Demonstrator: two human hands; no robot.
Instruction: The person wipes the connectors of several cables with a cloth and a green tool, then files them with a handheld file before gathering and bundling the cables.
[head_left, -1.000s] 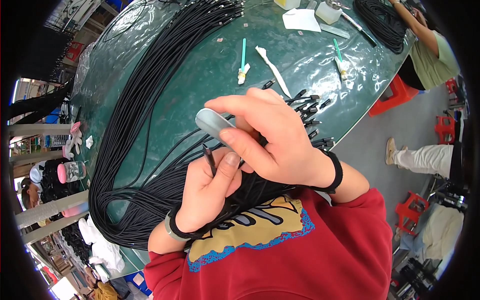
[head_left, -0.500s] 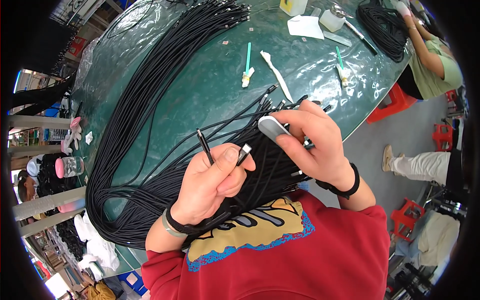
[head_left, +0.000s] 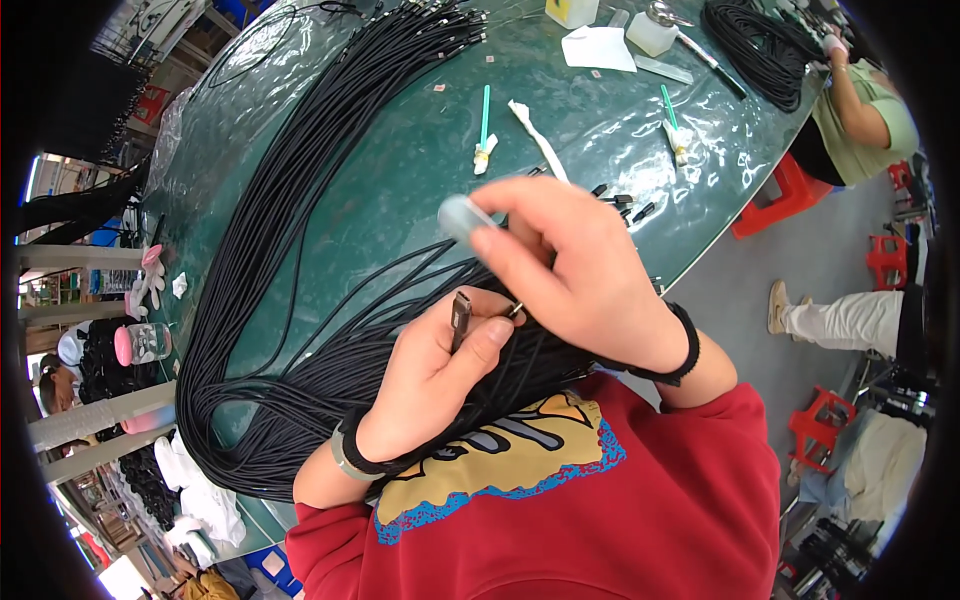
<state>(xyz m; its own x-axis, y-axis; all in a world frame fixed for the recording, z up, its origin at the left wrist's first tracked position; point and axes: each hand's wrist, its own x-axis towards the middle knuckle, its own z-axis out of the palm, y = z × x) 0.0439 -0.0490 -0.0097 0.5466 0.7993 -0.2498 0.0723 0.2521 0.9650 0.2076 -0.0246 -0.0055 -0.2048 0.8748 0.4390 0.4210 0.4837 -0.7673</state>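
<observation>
My left hand (head_left: 425, 375) grips a black cable, its fingers closed around it. One dark flat cable connector (head_left: 461, 312) stands up from that hand, and a small metal tip (head_left: 516, 311) shows by the thumb. Just above, my right hand (head_left: 580, 265) pinches a pale grey, round-ended piece (head_left: 463, 216), smeared by motion; its kind is unclear. Under both hands lies a thick bundle of black cables (head_left: 300, 415), looping around at the left and running up to the far side. Some connector ends (head_left: 630, 208) show beyond my right hand.
The green table (head_left: 410, 150) carries two green sticks (head_left: 486, 115) with wrapped ends, a twisted white strip (head_left: 538, 140), white paper (head_left: 598, 50) and a small bottle (head_left: 652, 35). Another person (head_left: 865, 115) works at far right beside a red stool (head_left: 785, 200) and coiled cables (head_left: 755, 50).
My right hand has moved left, carrying the pale piece over and beyond my left hand. The cable ends in my left hand have turned, with the flat connector now upright at the left.
</observation>
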